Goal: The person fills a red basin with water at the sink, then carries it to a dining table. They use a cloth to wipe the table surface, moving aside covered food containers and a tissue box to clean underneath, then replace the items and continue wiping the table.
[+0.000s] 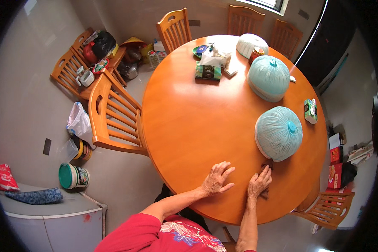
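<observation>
My right hand (260,183) presses a dark brown cloth (265,194) against the round wooden table (189,126) near its front edge. Bits of the cloth show beyond the fingertips and beside the palm; the rest is covered by the hand. Just past my fingers sits a light blue mesh food cover (278,133) with a round knob. My left hand (216,179) is over the tabletop to the left, its fingers spread and nothing in it. Whether its palm touches the wood I cannot tell.
Farther back stand another blue food cover (269,79), a pale one (251,45), a red can (256,53) and a green tissue pack (208,71). A tissue box (310,111) is near the right edge. Wooden chairs (113,113) surround the table; a lidded bucket (74,176) stands on the floor.
</observation>
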{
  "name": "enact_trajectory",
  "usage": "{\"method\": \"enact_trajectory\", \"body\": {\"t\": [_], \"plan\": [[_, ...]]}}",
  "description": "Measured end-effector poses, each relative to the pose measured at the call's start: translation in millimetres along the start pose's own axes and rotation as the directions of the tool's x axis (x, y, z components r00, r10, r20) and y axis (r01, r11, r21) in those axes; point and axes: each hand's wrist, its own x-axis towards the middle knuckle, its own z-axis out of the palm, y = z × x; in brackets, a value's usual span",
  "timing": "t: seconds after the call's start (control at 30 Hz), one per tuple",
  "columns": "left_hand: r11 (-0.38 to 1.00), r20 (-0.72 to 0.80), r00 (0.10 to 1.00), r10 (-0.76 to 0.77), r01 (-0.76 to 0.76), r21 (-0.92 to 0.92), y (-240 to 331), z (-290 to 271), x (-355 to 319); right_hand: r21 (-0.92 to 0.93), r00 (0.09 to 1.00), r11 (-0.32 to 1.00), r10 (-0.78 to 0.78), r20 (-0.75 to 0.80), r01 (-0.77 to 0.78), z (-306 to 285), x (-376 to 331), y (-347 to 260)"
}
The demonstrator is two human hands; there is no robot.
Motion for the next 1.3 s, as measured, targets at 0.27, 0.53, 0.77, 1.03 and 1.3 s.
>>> {"method": "enact_trajectory", "body": {"t": [0.27,0.53,0.77,1.03,1.3], "plan": [[0.991,-0.169,0.980,-0.102,0.114,0.066,-52,-91,-10,0.066,0.984,0.988,-0.146,0.100,0.140,16,-22,-121],[0.696,-0.503,0.561,-0.658,0.707,-0.123,-184,-201,-52,0.247,0.893,0.909,-0.391,0.225,0.336,46,-33,-290],[0.025,0.183,0.435,-0.882,0.430,-0.903,-216,-210,-52,0.391,0.747,0.706,-0.662,0.067,0.591,103,9,-421],[-0.150,0.267,0.525,-0.808,0.255,-0.955,-219,-208,-49,0.530,0.571,0.524,-0.816,0.089,0.667,149,33,-515],[-0.364,0.217,0.485,-0.847,-0.233,-0.902,-201,-230,-41,0.584,0.434,0.359,-0.901,0.012,0.728,96,-22,-462]]}}
